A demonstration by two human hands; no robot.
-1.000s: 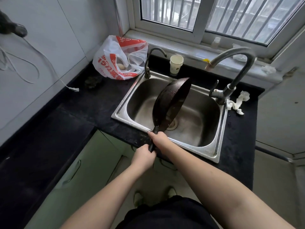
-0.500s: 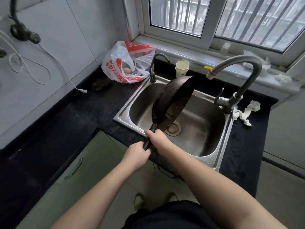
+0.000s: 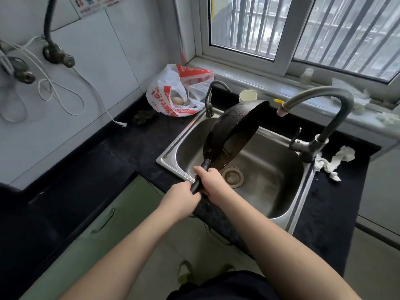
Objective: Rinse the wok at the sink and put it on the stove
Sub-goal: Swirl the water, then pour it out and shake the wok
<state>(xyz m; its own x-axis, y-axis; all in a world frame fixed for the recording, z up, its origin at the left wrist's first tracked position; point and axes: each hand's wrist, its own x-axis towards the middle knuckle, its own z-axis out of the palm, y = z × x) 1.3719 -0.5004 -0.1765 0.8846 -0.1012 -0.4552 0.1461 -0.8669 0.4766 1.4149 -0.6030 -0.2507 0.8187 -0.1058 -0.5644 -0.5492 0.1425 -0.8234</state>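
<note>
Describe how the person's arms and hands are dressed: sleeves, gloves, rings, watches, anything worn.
Both the left hand and the right hand are bare: no gloves, and no rings show on the visible fingers. Both forearms are uncovered as far as the frame shows, with no sleeve cuffs, watch or bracelet in sight. A dark garment shows at the bottom edge of the view.

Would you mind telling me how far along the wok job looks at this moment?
Done, apparently: rinsing. The wok carries water droplets, and nothing runs from the tap. In hand: the left hand and right hand both grip its handle, holding it tilted on edge over the sink, probably draining. Left: carrying it to the stove, which is not in view.
</note>
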